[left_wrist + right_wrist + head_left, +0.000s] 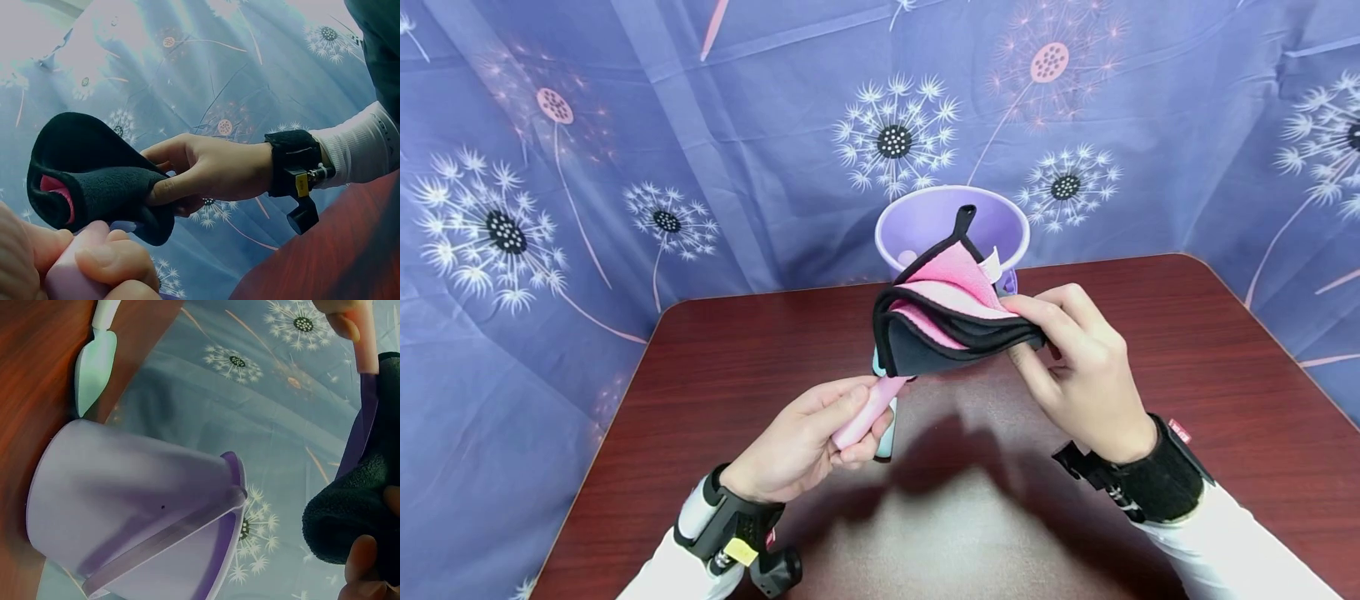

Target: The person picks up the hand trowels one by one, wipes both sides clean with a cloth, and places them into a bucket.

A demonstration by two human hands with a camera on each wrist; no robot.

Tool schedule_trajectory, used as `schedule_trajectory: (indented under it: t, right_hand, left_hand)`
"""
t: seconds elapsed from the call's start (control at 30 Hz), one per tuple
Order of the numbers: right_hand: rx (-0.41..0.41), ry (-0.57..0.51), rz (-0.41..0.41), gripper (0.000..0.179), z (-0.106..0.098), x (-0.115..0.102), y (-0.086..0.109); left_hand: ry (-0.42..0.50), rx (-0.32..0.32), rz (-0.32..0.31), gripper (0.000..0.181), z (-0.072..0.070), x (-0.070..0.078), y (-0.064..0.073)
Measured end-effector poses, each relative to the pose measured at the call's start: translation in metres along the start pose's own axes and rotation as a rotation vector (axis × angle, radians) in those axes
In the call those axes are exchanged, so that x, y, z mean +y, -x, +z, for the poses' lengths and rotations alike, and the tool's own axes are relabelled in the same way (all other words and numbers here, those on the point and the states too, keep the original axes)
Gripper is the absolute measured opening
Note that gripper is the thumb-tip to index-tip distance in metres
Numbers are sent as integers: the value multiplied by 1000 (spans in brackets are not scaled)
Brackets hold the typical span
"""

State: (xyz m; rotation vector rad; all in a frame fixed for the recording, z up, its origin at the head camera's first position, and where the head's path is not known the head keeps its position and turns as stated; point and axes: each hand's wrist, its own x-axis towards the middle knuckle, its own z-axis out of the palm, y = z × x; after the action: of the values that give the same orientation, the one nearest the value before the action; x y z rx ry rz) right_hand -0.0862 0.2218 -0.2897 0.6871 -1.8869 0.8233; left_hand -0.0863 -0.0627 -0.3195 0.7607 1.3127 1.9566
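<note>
My left grip [820, 433] clasps trowel handle [871, 412]; right grip [1075, 367] pinches cloth [951, 312] just beyond it. I judge cloth soft, light, best taken by edge; trowel handle stiff, smooth.

In view are one cloth [955, 308], one pink-handled tool [868, 417], one mint trowel [95, 370], one bucket [137, 487], one table [737, 358], two wristbands [726, 521] [1172, 479].

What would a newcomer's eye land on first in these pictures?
Probably the folded pink-and-black cloth at the middle of the head view, pinched in the right hand. Next, perhaps, the lilac bucket behind it, near the table's far edge, and the pink-handled tool gripped by the left hand.
</note>
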Motion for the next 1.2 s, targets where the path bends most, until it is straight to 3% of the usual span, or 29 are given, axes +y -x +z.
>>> schedule_trajectory:
  t: [0.33,0.6,0.9,1.0,1.2]
  right_hand:
    - [21,17,93,20,-7,-7,-9]
    - [35,29,147,20,-8,-9,-12]
    - [53,50,206,23,-8,-6,-11]
    - [59,49,230,22,-8,-4,-10]
    - [53,40,350,23,-6,16,3]
  left_hand:
    - [-29,-51,15,31,-1,0,-2]
    - [-27,-53,4,32,0,0,0]
    - [-116,-49,19,30,1,1,1]
    - [-161,-63,37,27,1,1,0]
    - [-392,-15,54,23,2,2,0]
